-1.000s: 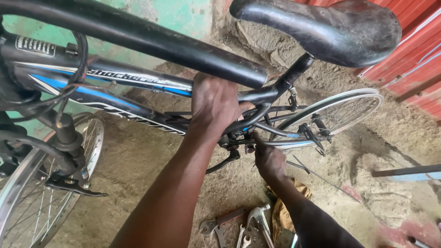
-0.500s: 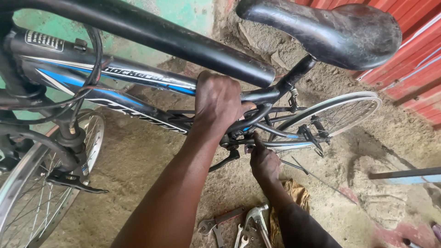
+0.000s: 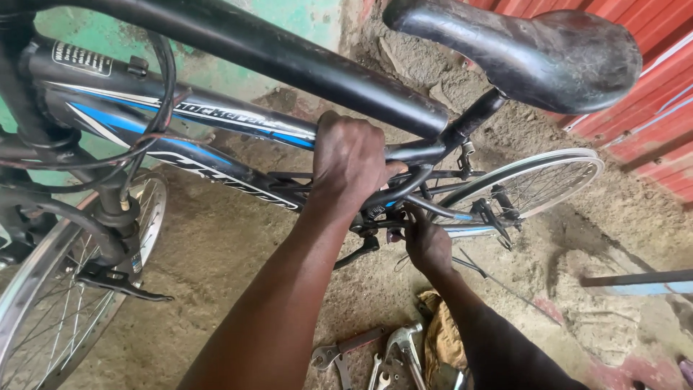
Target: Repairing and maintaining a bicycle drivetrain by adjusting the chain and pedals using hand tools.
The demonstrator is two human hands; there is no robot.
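My left hand [image 3: 348, 165] is closed around a tube of the black and blue bicycle frame [image 3: 216, 115], just ahead of the seat post and under the black saddle [image 3: 520, 50]. Below it, my right hand [image 3: 427, 245] has its fingers curled against the metal parts by the crank arm [image 3: 357, 253]. What those fingers hold is hidden. The rear wheel [image 3: 534, 180] stands behind both hands.
The front wheel [image 3: 43, 310] and a pedal [image 3: 119, 283] are at the left. Several wrenches [image 3: 382, 354] and a brown rag [image 3: 440, 339] lie on the dirt floor below my arms. A red corrugated sheet [image 3: 650, 94] stands at the right, a green wall [image 3: 296, 22] behind.
My right hand has moved up a little, closer to the crank. My left hand keeps its grip on the frame, and the view has shifted slightly.
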